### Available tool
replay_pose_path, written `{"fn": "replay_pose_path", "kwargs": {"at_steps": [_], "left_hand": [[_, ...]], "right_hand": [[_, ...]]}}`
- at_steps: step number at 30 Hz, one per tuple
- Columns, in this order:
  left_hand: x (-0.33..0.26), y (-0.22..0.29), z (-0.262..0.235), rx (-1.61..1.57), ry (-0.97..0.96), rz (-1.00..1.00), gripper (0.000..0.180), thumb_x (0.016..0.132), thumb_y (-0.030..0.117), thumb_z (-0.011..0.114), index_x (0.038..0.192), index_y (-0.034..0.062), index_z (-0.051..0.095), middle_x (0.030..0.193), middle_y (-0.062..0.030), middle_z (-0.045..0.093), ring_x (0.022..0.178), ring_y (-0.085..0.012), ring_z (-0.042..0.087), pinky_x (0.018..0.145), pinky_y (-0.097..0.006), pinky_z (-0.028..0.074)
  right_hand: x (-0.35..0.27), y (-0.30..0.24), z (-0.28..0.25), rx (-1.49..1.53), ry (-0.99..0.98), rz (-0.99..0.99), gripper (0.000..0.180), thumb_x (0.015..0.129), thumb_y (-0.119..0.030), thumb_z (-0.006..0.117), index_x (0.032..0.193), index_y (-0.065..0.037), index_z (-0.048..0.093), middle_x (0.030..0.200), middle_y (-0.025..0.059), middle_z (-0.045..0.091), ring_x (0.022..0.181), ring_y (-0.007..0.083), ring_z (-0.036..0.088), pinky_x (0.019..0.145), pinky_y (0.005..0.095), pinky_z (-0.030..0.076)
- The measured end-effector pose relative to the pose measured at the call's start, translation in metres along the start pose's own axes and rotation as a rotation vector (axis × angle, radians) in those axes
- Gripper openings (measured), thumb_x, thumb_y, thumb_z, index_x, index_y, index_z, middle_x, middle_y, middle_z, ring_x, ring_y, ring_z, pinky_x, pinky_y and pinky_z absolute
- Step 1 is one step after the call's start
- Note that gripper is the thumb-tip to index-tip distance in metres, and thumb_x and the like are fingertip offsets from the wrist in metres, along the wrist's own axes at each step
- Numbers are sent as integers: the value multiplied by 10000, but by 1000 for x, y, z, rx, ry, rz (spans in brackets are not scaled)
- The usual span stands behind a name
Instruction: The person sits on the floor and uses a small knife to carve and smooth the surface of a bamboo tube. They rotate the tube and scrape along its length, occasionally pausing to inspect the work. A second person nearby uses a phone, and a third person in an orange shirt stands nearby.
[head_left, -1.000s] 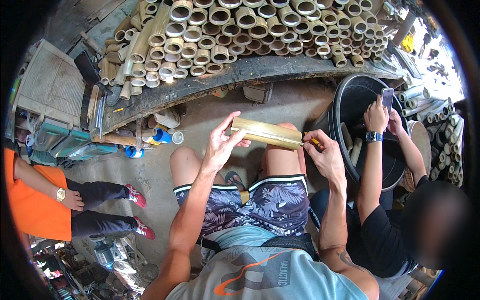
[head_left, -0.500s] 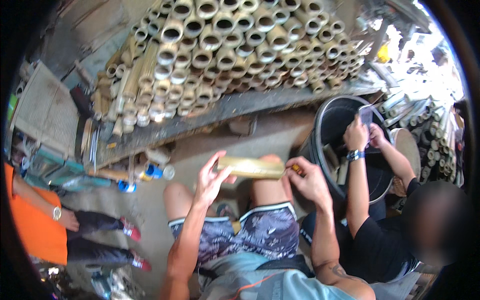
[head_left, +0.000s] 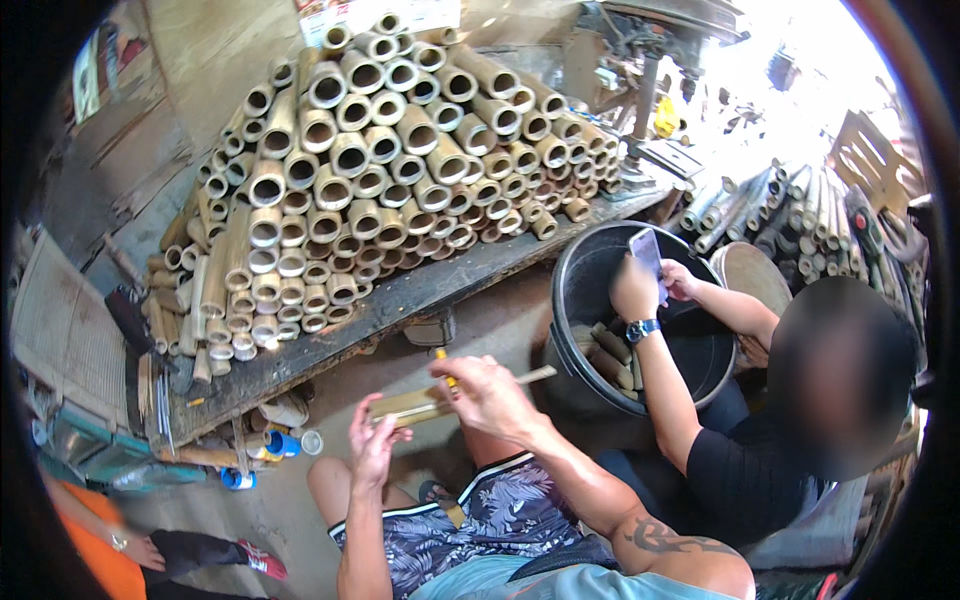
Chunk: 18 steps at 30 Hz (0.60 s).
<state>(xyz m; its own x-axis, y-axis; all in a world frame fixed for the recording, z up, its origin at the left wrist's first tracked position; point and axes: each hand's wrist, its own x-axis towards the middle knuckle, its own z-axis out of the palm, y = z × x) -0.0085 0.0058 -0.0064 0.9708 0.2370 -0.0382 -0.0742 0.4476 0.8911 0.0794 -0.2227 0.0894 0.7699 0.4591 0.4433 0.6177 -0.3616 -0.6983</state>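
My left hand (head_left: 370, 445) grips the near-left end of a short bamboo tube (head_left: 402, 403), held about level above my knees. Over the tube's right part is my right hand (head_left: 490, 398), its fingers closed round a short yellow pencil-like stick (head_left: 451, 382); the exact kind is too small to tell. A thin pale strip (head_left: 538, 375), like split bamboo, lies along the tube and sticks out to the right past my right hand. Whether my right fingers also press on this strip is hidden.
Cut bamboo tubes (head_left: 350, 155) are piled on a dark bench (head_left: 460, 275) ahead. On the right, a person in black (head_left: 740, 490) holds a phone (head_left: 646, 256) over a black bin (head_left: 562, 345) with bamboo pieces inside. Another person in orange (head_left: 95, 540) stands at left, near blue-labelled cans (head_left: 283, 444).
My right hand has moved left from the tube's right end to over it. The pale strip now shows along the tube. The view has shifted, showing more of the bench and pile.
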Motion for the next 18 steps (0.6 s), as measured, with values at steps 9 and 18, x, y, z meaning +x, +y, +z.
{"fn": "replay_pose_path", "kwargs": {"at_steps": [9, 18], "left_hand": [[-4, 30, -50, -1, 219, 159, 434, 1032, 72, 614, 1437, 105, 461, 1161, -166, 679, 813, -216, 709, 749, -325, 608], [-16, 1, -34, -62, 194, 78, 444, 1003, 31, 637, 1417, 100, 491, 1140, -134, 657, 823, -215, 718, 711, -328, 621]], "right_hand": [[15, -14, 33, 546, -44, 142, 273, 1080, -131, 565, 1323, -47, 657, 1141, 114, 758, 961, 183, 712, 878, 344, 566], [60, -70, -77, 593, 534, -205, 410, 1084, -166, 571, 1464, -16, 551, 1089, 138, 750, 910, 199, 711, 779, 351, 589]]}}
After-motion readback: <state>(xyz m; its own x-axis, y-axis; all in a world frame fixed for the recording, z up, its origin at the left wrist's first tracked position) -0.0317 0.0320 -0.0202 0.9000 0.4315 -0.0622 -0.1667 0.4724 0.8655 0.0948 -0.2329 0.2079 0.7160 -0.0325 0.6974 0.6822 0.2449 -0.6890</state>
